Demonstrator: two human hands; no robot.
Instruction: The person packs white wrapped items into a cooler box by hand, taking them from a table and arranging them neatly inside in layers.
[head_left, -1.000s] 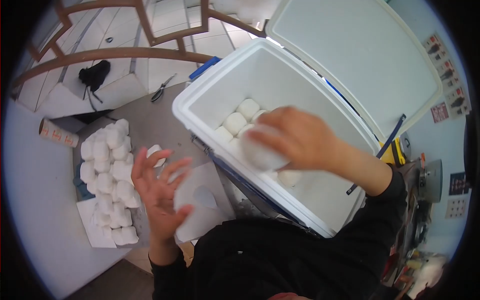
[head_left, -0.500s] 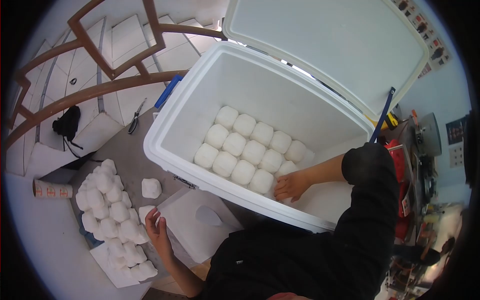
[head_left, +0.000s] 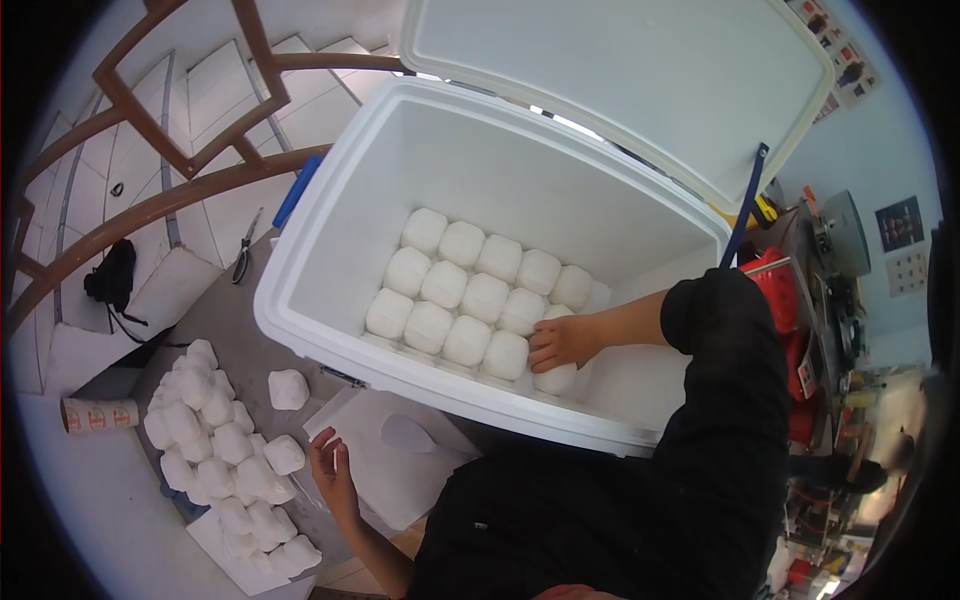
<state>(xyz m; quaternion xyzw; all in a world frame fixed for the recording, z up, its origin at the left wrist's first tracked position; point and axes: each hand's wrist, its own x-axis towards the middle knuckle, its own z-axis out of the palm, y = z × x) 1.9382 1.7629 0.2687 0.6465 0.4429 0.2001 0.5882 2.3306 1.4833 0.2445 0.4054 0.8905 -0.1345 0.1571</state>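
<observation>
Inside a large white cooler box [head_left: 300,325], rows of white, rounded, dough-like lumps [head_left: 463,341] cover part of the floor. My right hand [head_left: 562,342] reaches in at the right end of these rows. Its fingers lie over the edge of an end lump [head_left: 555,378], touching it, without being wrapped round it. Outside the box my left hand [head_left: 332,470] is raised with its fingers apart, holding nothing. Close to it are a single lump [head_left: 285,455] and a heaped pile of similar lumps [head_left: 215,420]. Another lump [head_left: 289,390] sits apart on the grey surface.
The cooler's lid [head_left: 620,80] stands open at the back, with a blue strap [head_left: 745,210] at its right. A white board [head_left: 370,480] with a pale scraper-like piece [head_left: 408,433] lies before the box. Pliers [head_left: 245,250], a paper cup stack [head_left: 100,415] and brown railing [head_left: 200,190] are left.
My right hand has shifted up off the front end lump, which now shows beneath it. My left hand has moved slightly away from the nearby lump. The whole view has shifted a little.
</observation>
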